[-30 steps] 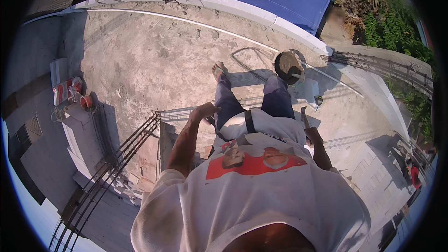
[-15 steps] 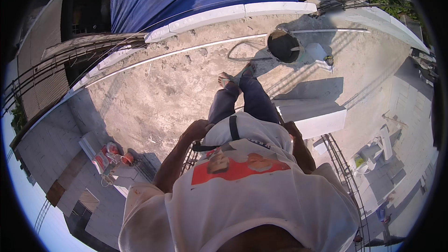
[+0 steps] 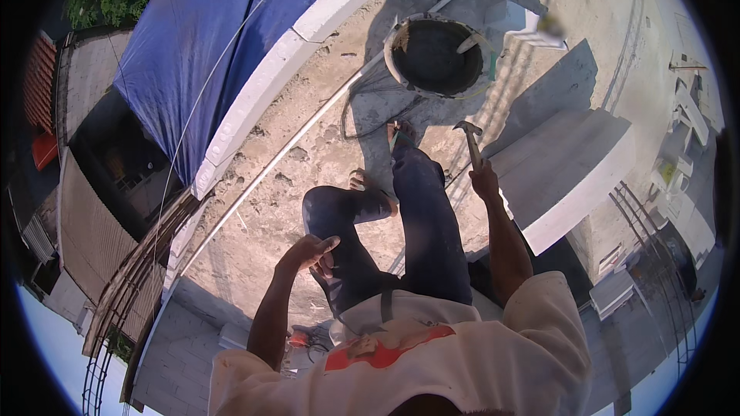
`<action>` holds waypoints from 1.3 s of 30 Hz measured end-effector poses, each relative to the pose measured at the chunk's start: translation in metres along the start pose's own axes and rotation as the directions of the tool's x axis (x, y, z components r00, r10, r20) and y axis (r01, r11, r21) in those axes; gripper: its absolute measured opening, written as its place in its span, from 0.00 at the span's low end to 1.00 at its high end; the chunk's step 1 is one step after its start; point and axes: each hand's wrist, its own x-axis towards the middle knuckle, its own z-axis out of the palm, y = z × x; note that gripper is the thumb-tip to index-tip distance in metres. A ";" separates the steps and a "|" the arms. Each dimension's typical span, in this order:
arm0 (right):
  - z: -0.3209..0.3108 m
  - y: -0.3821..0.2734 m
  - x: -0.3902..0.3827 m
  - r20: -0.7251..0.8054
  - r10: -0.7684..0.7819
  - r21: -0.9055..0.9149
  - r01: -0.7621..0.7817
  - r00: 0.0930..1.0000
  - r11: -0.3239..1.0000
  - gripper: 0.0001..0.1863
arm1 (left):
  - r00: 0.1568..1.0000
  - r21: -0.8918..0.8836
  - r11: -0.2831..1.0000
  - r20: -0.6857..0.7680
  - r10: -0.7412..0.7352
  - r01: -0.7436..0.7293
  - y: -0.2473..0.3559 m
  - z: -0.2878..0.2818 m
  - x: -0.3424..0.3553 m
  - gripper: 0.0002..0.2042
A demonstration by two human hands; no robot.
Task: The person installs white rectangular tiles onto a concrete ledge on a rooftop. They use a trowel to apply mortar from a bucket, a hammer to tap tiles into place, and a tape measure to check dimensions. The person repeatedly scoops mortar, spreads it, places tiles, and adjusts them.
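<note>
My right hand (image 3: 484, 181) is closed round the handle of a hammer (image 3: 470, 142), its metal head pointing away from me. The hammer is held up beside a stack of pale blocks (image 3: 559, 162) on the right. In front of my left thigh is my left hand (image 3: 312, 253), loosely curled with the thumb apart from the fingers. I see nothing between them. Ahead of my feet stands a round tub (image 3: 393, 69) of dark grey wet mix, with a tool handle (image 3: 468, 43) leaning at its rim.
A low white block wall (image 3: 258, 96) runs along the left, with a blue tarp (image 3: 200, 38) beyond it. A thin white strip (image 3: 308, 127) lies on the rough floor (image 3: 285, 185). Steel rebar frames (image 3: 131, 285) stick out at lower left. White pieces (image 3: 524, 25) lie beside the tub.
My view has turned and the tub looks closer. My left knee is now bent. My hands have moved from beside my waist out ahead, and the hammer now shows in the right one.
</note>
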 end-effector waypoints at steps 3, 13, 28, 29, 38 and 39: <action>0.020 0.035 0.046 -0.014 -0.083 -0.034 0.082 0.996 0.996 0.24 | 0.996 0.103 0.991 -0.036 0.084 -0.079 0.034 -0.046 0.060 0.38; -0.058 -0.192 0.127 -0.331 -0.484 0.524 0.584 0.810 0.620 0.26 | 0.905 0.224 0.947 -0.307 0.294 -0.232 0.047 -0.148 0.186 0.37; 0.005 -0.110 0.408 0.222 -0.638 -0.948 0.317 0.738 0.037 0.19 | 0.571 0.387 0.880 -0.670 0.474 -0.276 0.038 -0.177 0.280 0.33; 0.023 -0.137 0.377 0.283 -0.515 -0.930 0.362 0.809 0.057 0.20 | 0.606 0.322 0.903 -0.669 0.430 -0.285 0.022 -0.182 0.268 0.33; -0.074 -0.122 0.286 0.135 -0.377 -0.833 0.310 0.916 0.457 0.08 | 0.786 0.016 0.857 -0.390 0.480 -0.515 0.014 -0.218 0.281 0.40; -0.069 -0.134 0.266 0.084 -0.403 -0.852 0.275 0.911 0.445 0.08 | 0.795 0.005 0.869 -0.399 0.456 -0.496 0.009 -0.219 0.272 0.41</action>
